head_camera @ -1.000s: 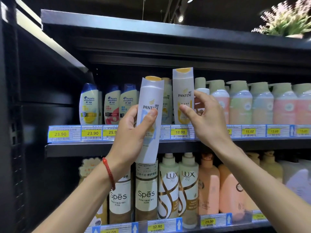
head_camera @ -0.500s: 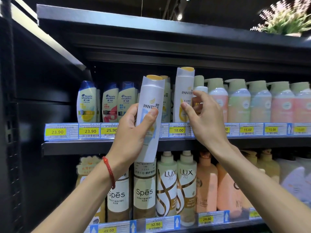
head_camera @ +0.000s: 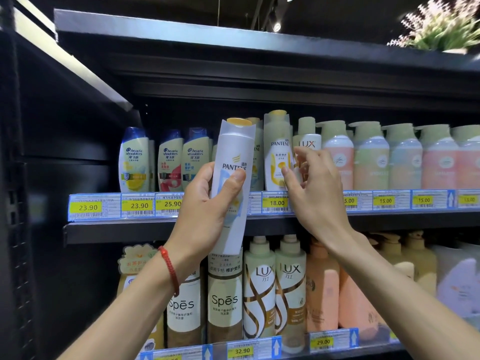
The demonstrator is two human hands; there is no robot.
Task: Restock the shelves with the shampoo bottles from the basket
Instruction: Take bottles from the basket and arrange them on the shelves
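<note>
My left hand (head_camera: 207, 203) grips a tall white Pantene shampoo bottle (head_camera: 235, 149) with a blue label and yellow cap, holding it upright in front of the middle shelf (head_camera: 117, 228). It covers a gap left of a yellow-label Pantene bottle (head_camera: 276, 152) standing on that shelf. My right hand (head_camera: 317, 193) hovers just right of this bottle with fingers loosely bent in front of a white LUX bottle (head_camera: 309, 141). Its thumb tip is at the yellow-label bottle's right edge. No basket is in view.
Head & Shoulders bottles (head_camera: 133, 162) stand at the shelf's left, pastel pump bottles (head_camera: 371, 157) fill its right. Below are Spes bottles (head_camera: 224, 300), LUX pump bottles (head_camera: 259, 281) and orange bottles. A dark upright panel closes the left side. A plant (head_camera: 441, 29) sits on top.
My right hand turned the yellow-label Pantene bottle to face front, let go of it and drew slightly right. My left hand kept the blue-label bottle in nearly the same place.
</note>
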